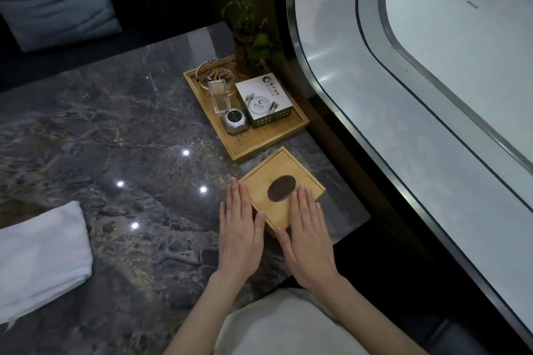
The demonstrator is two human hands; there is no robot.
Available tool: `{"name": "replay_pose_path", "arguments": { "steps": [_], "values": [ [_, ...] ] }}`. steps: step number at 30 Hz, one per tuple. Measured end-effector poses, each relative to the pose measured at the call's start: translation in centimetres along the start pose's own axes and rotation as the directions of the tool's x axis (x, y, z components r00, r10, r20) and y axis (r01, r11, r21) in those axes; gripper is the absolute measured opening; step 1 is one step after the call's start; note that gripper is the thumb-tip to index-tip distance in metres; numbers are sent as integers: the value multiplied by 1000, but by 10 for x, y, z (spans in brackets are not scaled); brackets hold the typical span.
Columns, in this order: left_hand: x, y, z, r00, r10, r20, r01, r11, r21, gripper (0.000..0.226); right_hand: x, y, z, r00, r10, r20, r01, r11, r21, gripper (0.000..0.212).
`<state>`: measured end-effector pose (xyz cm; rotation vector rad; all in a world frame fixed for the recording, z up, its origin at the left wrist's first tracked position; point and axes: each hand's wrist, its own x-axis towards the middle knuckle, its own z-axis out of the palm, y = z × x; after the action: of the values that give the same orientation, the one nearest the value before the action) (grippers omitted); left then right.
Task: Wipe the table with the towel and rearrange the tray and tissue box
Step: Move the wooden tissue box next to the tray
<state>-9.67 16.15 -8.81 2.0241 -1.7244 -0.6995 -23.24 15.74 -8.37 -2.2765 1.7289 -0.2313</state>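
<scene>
Head view: your folded white towel (40, 256) lies at the table's (115, 130) left edge. Your left hand (239, 232) and right hand (307, 238), fingers straight and together, flank the wooden tissue box (281, 179), touching it. Just beyond sits the tray (259, 141).

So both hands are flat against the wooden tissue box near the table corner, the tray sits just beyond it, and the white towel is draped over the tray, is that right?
Not quite. The white towel is not on the tray; the head view shows it lying folded on the table, far left. The rest holds: left hand and right hand flat against the tissue box, tray just beyond.
</scene>
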Motion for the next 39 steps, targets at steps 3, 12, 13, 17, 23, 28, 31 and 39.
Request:
{"name": "replay_pose_path", "arguments": {
  "steps": [3, 12, 13, 17, 23, 28, 31, 39],
  "values": [
    [8, 4, -2, 1000, 13, 8, -13, 1000, 23, 69, 5, 2, -1, 1000, 10, -16, -10, 1000, 2, 66],
    [33, 15, -1, 999, 33, 31, -34, 999, 42, 64, 26, 10, -6, 997, 75, -20, -76, 996, -47, 67],
    [36, 17, -1, 999, 34, 27, -36, 998, 42, 64, 28, 11, -6, 996, 84, -23, -85, 995, -52, 67],
    [48, 26, 0, 999, 30, 25, -31, 999, 41, 59, 37, 16, -9, 995, 98, -26, -99, 993, -62, 68],
    [63, 33, 1, 999, 36, 37, -37, 999, 33, 60, 49, 23, -14, 995, 92, -44, -94, 994, -49, 69],
    [76, 38, 2, 997, 45, 60, -47, 998, 40, 61, 59, 28, -17, 994, 101, -51, -102, 994, -31, 68],
    [84, 40, 2, 996, 51, 73, -55, 997, 47, 61, 64, 31, -17, 993, 108, -42, -109, 994, -31, 67],
    [100, 46, 1, 994, 63, 86, -68, 996, 60, 62, 77, 35, -19, 989, 137, -62, -139, 990, -33, 67]
  ]
}}
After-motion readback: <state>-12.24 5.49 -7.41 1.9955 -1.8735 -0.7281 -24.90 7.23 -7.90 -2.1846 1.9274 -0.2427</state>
